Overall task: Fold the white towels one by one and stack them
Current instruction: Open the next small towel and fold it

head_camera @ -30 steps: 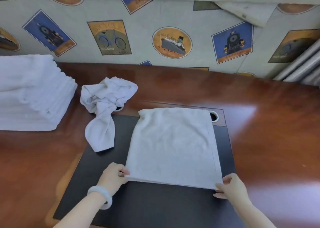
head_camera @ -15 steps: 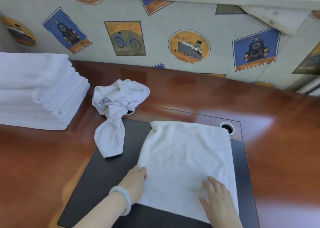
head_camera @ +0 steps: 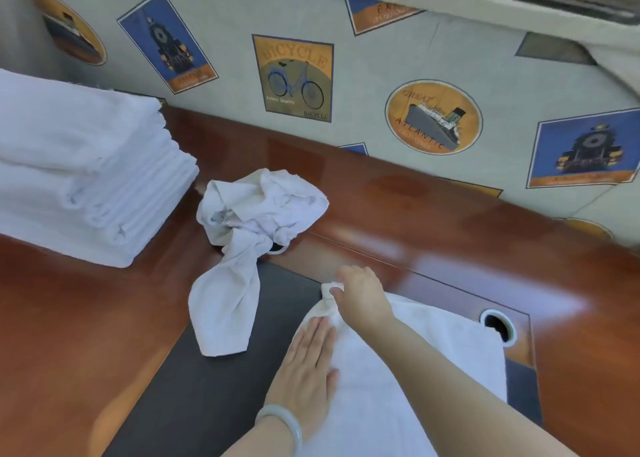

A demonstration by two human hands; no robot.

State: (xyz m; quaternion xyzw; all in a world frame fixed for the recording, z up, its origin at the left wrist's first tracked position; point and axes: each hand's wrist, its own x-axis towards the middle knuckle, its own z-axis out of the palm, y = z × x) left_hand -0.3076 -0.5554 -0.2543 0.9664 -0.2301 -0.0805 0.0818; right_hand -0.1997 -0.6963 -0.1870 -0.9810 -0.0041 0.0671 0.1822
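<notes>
A half-folded white towel (head_camera: 433, 363) lies flat on the black desk mat (head_camera: 194, 397). My left hand (head_camera: 308, 366) presses flat on the towel's left side with straight fingers. My right hand (head_camera: 360, 293) reaches across to the towel's far left corner and pinches it. A crumpled white towel (head_camera: 242, 241) lies loose to the left, partly on the mat. A tall stack of folded white towels (head_camera: 79, 176) stands at the far left of the desk.
The glossy brown wooden desk (head_camera: 450, 228) runs to a wall with poster-print fabric (head_camera: 346, 85). A round cable hole (head_camera: 498, 326) sits at the towel's far right corner. Another cable hole is partly under the crumpled towel.
The view has shifted right and closer. My right hand moved from the towel's near right edge across to its far left corner. My left hand slid onto the towel and flattened.
</notes>
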